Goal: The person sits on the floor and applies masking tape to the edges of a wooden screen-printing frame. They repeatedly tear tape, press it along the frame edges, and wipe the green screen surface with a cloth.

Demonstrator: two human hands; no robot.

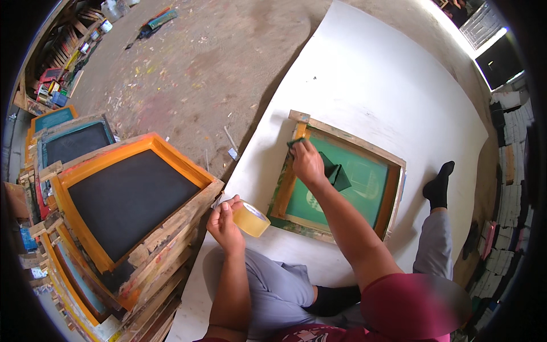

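A wooden silk-screen frame [397, 196] with green mesh lies on a white sheet in front of me. My right hand [308, 163] is closed on a dark green cloth [294, 141] at the frame's far left corner. More dark green cloth [340, 179] lies folded on the mesh by the wrist; the hand hides whether the two parts join. To the left, my left hand [226, 223] is closed, its fingers pinched at the edge of a roll of yellowish clear packing tape [252, 221]. The roll is held above the sheet, near the frame's close left corner.
At my left stands a stack of wooden screen frames [128, 199], its top one dark-meshed with an orange border. The white sheet [376, 74] lies on a paint-spotted floor [199, 74]. My outstretched foot [437, 188] is right of the frame. Stacked bundles [510, 171] line the right edge.
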